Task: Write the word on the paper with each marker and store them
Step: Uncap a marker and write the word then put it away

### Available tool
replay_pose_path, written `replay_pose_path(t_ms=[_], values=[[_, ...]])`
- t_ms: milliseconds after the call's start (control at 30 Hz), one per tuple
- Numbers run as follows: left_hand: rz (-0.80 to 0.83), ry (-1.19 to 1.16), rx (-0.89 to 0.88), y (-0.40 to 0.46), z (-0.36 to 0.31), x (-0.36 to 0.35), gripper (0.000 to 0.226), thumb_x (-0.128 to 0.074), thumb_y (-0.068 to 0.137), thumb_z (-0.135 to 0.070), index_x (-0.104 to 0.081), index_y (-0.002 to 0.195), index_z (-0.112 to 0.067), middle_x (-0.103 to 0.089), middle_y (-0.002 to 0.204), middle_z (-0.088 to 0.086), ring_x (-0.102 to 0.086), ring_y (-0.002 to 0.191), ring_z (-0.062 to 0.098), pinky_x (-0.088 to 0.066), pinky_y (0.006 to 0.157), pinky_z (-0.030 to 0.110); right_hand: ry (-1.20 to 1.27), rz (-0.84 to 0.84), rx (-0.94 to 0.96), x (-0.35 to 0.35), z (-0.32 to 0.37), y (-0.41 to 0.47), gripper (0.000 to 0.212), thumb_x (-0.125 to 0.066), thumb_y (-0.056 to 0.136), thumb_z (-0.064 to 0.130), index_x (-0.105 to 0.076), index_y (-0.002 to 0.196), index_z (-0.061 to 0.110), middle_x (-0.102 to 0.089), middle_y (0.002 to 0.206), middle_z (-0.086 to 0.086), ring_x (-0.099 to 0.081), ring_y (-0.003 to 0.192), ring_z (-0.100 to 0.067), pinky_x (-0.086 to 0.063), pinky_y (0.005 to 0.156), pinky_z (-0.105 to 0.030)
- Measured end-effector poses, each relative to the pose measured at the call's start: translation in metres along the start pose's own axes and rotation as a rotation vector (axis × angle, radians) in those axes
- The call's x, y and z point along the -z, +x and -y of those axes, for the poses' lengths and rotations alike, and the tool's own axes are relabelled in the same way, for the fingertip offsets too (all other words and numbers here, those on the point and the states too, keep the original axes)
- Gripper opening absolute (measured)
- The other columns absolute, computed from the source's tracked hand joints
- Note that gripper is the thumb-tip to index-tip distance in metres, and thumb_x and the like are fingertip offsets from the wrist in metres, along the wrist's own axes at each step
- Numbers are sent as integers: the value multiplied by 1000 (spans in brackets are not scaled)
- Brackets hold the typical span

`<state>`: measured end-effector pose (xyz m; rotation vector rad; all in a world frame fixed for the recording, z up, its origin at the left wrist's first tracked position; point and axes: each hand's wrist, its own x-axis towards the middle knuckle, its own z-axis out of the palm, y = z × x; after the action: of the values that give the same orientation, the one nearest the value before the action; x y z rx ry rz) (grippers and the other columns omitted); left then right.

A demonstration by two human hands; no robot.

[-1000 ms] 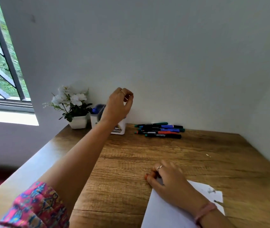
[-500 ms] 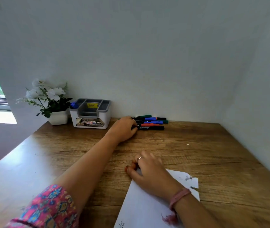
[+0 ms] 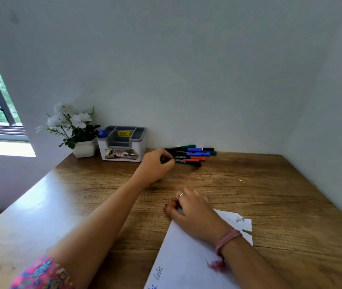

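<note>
Several markers [image 3: 193, 155] with black barrels and green, blue and red caps lie in a pile by the back wall. My left hand [image 3: 157, 164] is at the pile's left end, fingers curled round the dark green end of one marker [image 3: 163, 159]. A grey and white organizer [image 3: 122, 145] stands left of the pile, with a blue marker [image 3: 102, 133] in its left corner. My right hand [image 3: 193, 211] rests on the top corner of the white paper [image 3: 184, 259], holding it flat. Blue and green writing shows at the paper's lower left.
A small white pot of white flowers [image 3: 76, 130] stands left of the organizer in the corner. The wooden table [image 3: 270, 205] meets walls at the back and on the right. A window is at the far left. The paper's far right corner has ink smudges.
My left hand has dropped from above the organizer to the marker pile and curled round the end of a green marker. My right hand has stayed on the paper.
</note>
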<state>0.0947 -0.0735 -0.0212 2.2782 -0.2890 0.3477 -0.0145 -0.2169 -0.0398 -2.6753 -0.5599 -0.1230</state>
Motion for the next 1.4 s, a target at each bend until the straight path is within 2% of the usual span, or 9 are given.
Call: replay_pose_path(t_ms=[233,400,567,800,967,1067,1167,1267,1400], values=[[-173,-674,150,-43,-17,46,21,-70,82,-28,-69,96,-13,-71,84,-4,-64,78,6,-47,75,24,128,-56,13,5,2,-2,14,-47,93,43,-50,86,30,-49,79,15,-48,78,-5,-33,62,-18],[-213,-832,134,-75,-31,72,19,-72,78,-30,-70,90,-14,-68,74,-8,-62,74,6,-50,78,27,252,-172,25,8,1,1,17,-49,93,39,-56,90,23,-64,82,4,-59,73,-8,-45,59,-21],[-141,-833,145,-99,-35,70,15,-72,77,-30,-71,82,-16,-66,71,-7,-60,73,8,-50,81,32,590,-241,65,14,21,-4,26,-53,88,46,-59,86,22,-56,65,3,-48,58,-4,-41,55,-23],[5,-881,138,-107,-45,59,13,-70,81,-26,-69,85,-13,-65,73,-3,-61,71,10,-53,75,26,813,-71,100,22,44,-14,26,-59,78,48,-68,93,29,-64,99,-28,-61,95,-37,-51,84,-42],[274,-640,192,-109,-49,63,39,-54,85,-48,-63,93,-11,-69,90,10,-64,84,18,-53,86,35,951,-107,40,28,41,-14,12,-55,91,16,-65,96,13,-68,65,14,-62,62,4,-44,56,-8],[594,-497,249,-113,-49,66,54,-40,90,-55,-64,98,-8,-68,89,5,-65,84,16,-55,87,32,978,-143,-25,31,36,-14,9,-55,91,16,-65,90,15,-62,56,18,-55,53,5,-40,52,-7],[685,-576,281,-116,-50,63,41,-41,95,-45,-63,96,-10,-65,90,6,-63,86,18,-54,90,35,968,-151,-73,30,34,-14,16,-54,92,11,-66,89,21,-64,61,15,-54,57,3,-43,55,-11],[632,-705,313,-118,-54,57,31,-43,97,-38,-57,92,-11,-58,80,2,-55,72,12,-54,74,27,1002,-161,-110,30,35,-14,16,-55,91,13,-67,87,22,-63,72,2,-51,66,-11,-43,61,-24],[568,-701,252,-120,-56,48,25,-41,99,-37,-45,95,-12,-36,64,-5,-30,52,5,-30,50,17,1047,-207,-136,30,34,-13,18,-56,90,12,-68,83,22,-61,73,-1,-46,73,-20,-39,63,-27]])
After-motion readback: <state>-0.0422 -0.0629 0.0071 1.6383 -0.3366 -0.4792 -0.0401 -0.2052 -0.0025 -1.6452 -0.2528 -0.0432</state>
